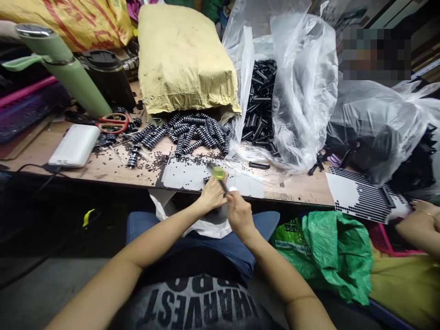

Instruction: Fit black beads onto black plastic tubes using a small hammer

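In my right hand [240, 213] is the dark handle of a small hammer [217, 173], its yellow-green head smeared by motion. Just left of it, my left hand [213, 193] is closed at the table's front edge, right under the hammer head. Something dark shows by its fingers, too hidden to name. Beneath the hands lies a white sheet [182, 174], sprinkled with tiny black rings [160, 160]. Behind it are piled several black tubes with pale bands [202, 130]. One plain black tube [259, 165] lies to the right. A white bag [160, 206] hangs over my lap.
Behind stand a yellow sack [185, 59] and a clear bag [302, 91] of black tubes [257, 105]. Leftward are a green flask [75, 82], scissors [112, 123] and a white power bank [75, 145]. A co-worker's hand [421, 224] is beside a ring-covered sheet [364, 195].
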`<state>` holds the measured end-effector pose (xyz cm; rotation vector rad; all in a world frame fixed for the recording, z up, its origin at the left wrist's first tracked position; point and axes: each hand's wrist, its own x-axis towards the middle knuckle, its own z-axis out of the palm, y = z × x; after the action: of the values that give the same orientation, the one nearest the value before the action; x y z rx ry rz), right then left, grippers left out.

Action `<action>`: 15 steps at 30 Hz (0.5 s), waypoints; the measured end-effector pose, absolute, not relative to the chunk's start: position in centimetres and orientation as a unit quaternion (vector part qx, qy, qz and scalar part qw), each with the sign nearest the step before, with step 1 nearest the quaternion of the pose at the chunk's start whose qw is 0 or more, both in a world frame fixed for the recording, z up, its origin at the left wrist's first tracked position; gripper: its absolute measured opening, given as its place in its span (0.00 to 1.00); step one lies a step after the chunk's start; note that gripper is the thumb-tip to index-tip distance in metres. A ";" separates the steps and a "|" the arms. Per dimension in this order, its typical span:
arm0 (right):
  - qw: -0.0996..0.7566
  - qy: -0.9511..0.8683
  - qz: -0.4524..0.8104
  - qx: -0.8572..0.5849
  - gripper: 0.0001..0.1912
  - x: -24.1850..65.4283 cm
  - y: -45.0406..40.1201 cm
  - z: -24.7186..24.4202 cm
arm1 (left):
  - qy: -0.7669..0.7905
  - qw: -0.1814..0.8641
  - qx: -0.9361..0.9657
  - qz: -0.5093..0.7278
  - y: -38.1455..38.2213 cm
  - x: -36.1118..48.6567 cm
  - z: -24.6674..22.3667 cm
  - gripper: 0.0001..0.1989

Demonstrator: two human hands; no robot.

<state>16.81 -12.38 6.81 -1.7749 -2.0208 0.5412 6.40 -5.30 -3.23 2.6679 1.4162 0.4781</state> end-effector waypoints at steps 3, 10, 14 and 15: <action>0.058 -0.730 0.183 -0.656 0.17 16.7 -11.8 5.0 | 0.460 0.041 0.873 0.157 -4.7 6.4 -3.6 0.31; 0.119 -0.700 0.111 -0.695 0.21 20.9 -9.9 6.5 | 0.507 0.075 0.844 0.161 -4.0 5.8 -0.6 0.21; 0.047 -0.690 0.038 -0.721 0.19 25.0 -7.7 5.1 | 0.462 0.110 0.866 0.155 -6.6 5.2 0.2 0.17; 0.032 -0.688 0.019 -0.725 0.19 25.8 -7.1 4.5 | 0.457 0.112 0.866 0.167 -6.6 4.7 0.3 0.17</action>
<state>25.78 -7.14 4.49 -2.2319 -2.1170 0.0587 4.65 -6.59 0.29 2.5438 1.3419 0.4912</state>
